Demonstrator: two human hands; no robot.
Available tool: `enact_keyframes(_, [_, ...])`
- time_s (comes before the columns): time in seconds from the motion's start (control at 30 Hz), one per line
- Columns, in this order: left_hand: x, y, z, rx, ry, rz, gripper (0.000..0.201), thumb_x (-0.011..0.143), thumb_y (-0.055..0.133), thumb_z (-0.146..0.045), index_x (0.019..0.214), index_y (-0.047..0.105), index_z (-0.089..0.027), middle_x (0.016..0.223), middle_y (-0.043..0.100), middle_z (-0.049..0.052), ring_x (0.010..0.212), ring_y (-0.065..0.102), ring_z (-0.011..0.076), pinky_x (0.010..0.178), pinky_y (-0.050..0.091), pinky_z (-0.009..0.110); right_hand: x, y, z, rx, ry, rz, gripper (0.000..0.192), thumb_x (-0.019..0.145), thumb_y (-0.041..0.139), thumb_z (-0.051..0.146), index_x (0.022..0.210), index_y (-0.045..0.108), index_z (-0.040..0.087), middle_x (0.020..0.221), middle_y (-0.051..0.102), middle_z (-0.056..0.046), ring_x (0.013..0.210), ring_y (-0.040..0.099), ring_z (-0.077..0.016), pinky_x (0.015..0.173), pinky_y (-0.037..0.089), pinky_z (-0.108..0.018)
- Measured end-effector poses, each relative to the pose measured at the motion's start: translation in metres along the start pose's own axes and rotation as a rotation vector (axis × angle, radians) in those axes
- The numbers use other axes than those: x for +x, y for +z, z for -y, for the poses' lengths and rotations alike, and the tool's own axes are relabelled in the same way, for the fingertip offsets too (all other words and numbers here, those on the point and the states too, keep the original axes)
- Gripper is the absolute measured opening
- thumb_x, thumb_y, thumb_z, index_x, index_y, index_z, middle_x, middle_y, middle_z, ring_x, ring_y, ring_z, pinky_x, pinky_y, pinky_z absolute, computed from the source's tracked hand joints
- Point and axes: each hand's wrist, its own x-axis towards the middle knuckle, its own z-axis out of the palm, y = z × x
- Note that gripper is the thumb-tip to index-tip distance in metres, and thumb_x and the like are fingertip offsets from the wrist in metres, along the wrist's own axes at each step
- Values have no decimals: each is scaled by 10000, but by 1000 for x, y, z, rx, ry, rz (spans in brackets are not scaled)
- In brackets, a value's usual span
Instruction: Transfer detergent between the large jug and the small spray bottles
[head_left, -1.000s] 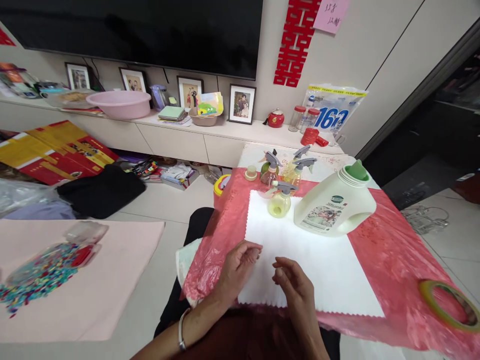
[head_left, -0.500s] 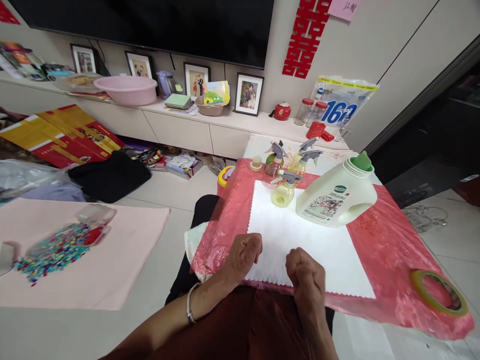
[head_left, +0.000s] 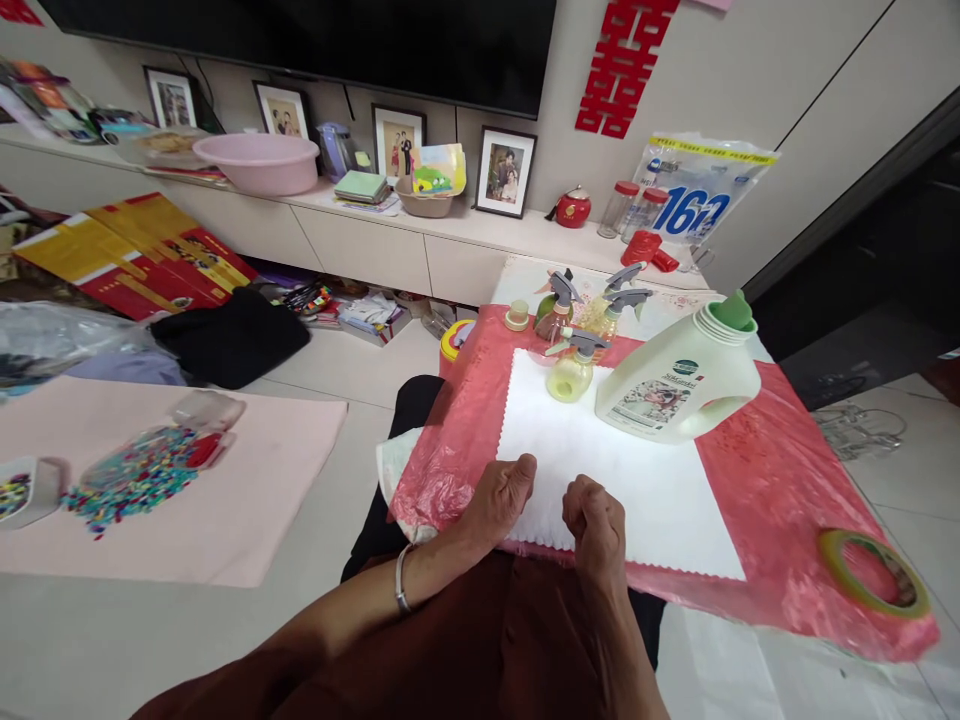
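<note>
My left hand point(head_left: 504, 500), with a silver bangle at the wrist, is curled into a fist, thumb uppermost, above the near left edge of a white scalloped sheet point(head_left: 637, 500). Across a small gap, my right hand point(head_left: 596, 515) is likewise closed over the sheet's near edge. Nothing shows in either fist. Beyond them stands a small spray bottle point(head_left: 570, 378) with yellowish liquid and a grey trigger head. To its right, a large pale green detergent jug point(head_left: 679, 385) stands with a green piece in its mouth. Several more spray bottles point(head_left: 555, 315) are grouped behind.
Red plastic film point(head_left: 450, 450) covers the table. A roll of tape point(head_left: 874, 572) lies at its right corner, and a small cap point(head_left: 517, 315) near the back left. On the left, a pink board point(head_left: 292, 480) bears many small coloured pieces point(head_left: 139, 475) and a white container point(head_left: 34, 490).
The view has shifted slightly. My two fists have come closer together, and the left thumb now points up more. The bottles and jug stay in place on the table.
</note>
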Motion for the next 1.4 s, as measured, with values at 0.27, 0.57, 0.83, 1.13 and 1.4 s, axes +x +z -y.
enact_keyframes(0.27, [2,-1,5,2,17,-7,780,795,207,-926,465,338,-232,463,333,-31,495,364,121,547,292,308,3,6,0,-10,26,-4,717,968,446,761,553,309,192,536,200,38,473,215,-75,448,156,-232])
enact_keyframes(0.57, [2,1,8,-8,31,-17,765,819,222,-905,483,345,-229,482,338,-33,505,360,119,546,282,308,3,5,-7,-36,47,6,712,981,412,756,561,328,188,529,220,35,472,223,-76,442,163,-225])
enact_keyframes(0.83, [3,2,5,10,89,-24,756,820,229,-906,499,333,-230,489,322,-43,504,341,114,531,268,307,5,8,-6,-18,55,-8,719,977,426,759,553,334,185,535,223,33,479,228,-78,446,161,-225])
enact_keyframes(1.13, [5,1,4,30,91,-10,744,827,215,-901,514,313,-233,496,304,-47,507,331,112,521,262,304,6,5,-7,-18,81,-17,714,976,446,751,560,335,181,545,238,29,489,240,-79,461,170,-223])
enact_keyframes(1.4, [11,1,3,24,68,-10,750,836,236,-890,508,346,-224,488,326,-46,503,343,114,529,258,300,15,5,-3,-141,50,-3,711,977,411,752,557,326,185,527,270,23,474,253,-78,438,202,-214])
